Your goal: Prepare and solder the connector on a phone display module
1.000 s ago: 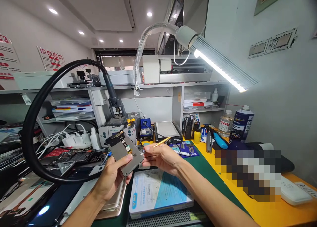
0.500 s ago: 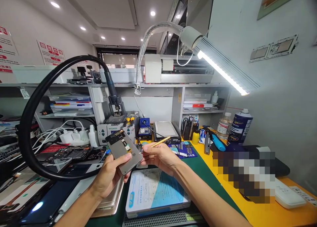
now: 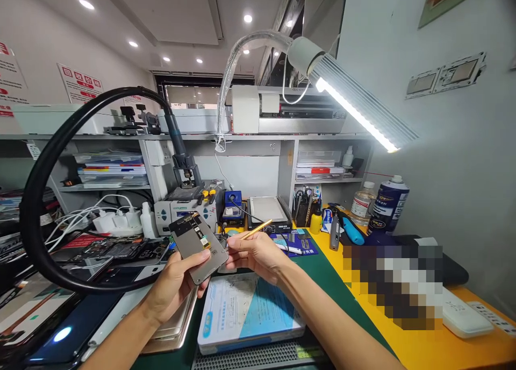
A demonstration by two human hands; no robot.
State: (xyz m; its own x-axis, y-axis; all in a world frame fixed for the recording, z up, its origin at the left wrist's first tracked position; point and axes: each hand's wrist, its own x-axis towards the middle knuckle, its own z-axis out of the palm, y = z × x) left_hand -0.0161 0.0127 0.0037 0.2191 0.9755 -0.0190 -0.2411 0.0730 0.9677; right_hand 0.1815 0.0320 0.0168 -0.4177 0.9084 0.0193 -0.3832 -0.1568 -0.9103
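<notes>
My left hand (image 3: 177,278) grips a phone screen assembly (image 3: 199,247) by its lower edge, thumb across its grey metal back. A dark band and a flex strip with small labels show on that back. At its right edge, my right hand (image 3: 256,254) is closed round a thin gold-coloured tool (image 3: 258,230), perhaps a screwdriver or tweezers. The fingertips meet the screen's lower right corner; what they pinch there is too small to make out. Below both hands lies a white and blue box (image 3: 250,313).
Left of my hands lie several phones and panels (image 3: 97,305) under a black hose loop (image 3: 30,198). A soldering station (image 3: 233,208) and heating plate (image 3: 268,211) stand behind. At right are a spray can (image 3: 389,203), a bottle (image 3: 363,200) and a blue-handled tool (image 3: 352,230).
The whole view has shifted slightly, so things sit a little further left. Both hands keep nearly the same pose on the screen assembly and the gold tool.
</notes>
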